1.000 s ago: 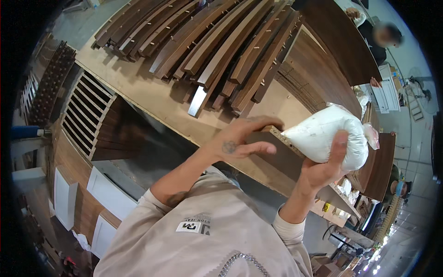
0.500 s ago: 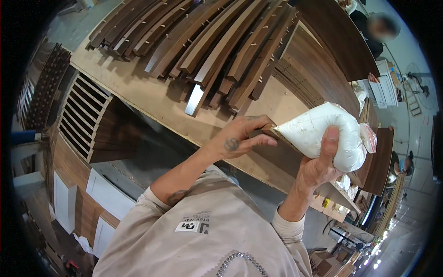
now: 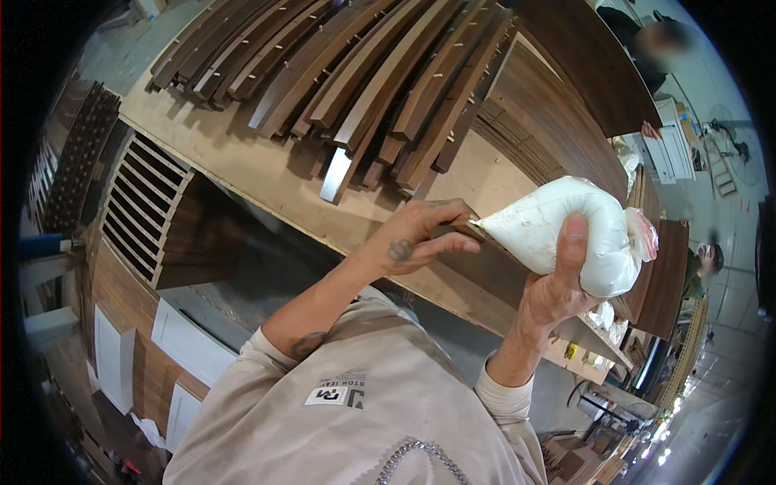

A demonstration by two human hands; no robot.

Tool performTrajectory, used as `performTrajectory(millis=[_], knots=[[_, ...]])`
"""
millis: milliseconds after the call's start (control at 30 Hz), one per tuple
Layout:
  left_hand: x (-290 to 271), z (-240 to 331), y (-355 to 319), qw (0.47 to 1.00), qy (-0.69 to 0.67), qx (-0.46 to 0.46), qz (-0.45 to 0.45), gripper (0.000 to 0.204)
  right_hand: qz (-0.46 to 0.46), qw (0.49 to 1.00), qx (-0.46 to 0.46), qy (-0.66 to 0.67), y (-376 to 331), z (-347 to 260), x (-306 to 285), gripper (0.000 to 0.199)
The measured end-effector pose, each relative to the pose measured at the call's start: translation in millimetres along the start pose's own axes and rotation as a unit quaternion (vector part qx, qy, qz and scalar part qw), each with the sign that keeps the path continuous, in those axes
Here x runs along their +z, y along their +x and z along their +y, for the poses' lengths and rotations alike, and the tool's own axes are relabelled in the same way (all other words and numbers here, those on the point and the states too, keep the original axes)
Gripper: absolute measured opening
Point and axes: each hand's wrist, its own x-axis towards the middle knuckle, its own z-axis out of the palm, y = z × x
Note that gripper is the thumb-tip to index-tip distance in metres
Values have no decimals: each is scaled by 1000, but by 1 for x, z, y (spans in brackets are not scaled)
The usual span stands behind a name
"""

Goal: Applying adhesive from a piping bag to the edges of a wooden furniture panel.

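Note:
My right hand (image 3: 563,279) is wrapped round a plump white plastic bag (image 3: 540,220), thumb pressed along its side. The bag's narrow tip points left and meets the end of a dark brown wooden board (image 3: 491,275). My left hand (image 3: 422,236) grips that end, its fingers above and thumb below. Part of the board is hidden under the bag. Gathered pinkish-clear plastic (image 3: 645,234) closes off the bag's wide end.
Dark wooden rails (image 3: 356,97) with small dowels lie piled on the pale worktable (image 3: 218,153). Stacked brown panels (image 3: 537,105) stand beyond. A slatted stack (image 3: 145,206) sits at the left, white panels (image 3: 194,339) below it. A co-worker (image 3: 643,44) is at the far right.
The bag's tip and my left hand have shifted very slightly left. Both hands keep their grips.

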Motion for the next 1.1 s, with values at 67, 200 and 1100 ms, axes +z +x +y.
performTrajectory(millis=[67,200,1100], knots=[[1,1,0,1000,12,-5,4,24,-6,1000,-8,-21,0,-1,-2,63],[1,4,0,999,0,33,22,27,-4,999,-31,-30,1,-2,-4,63],[4,-5,-3,999,-27,7,31,25,54,997,-40,-50,9,1,-36,57]])
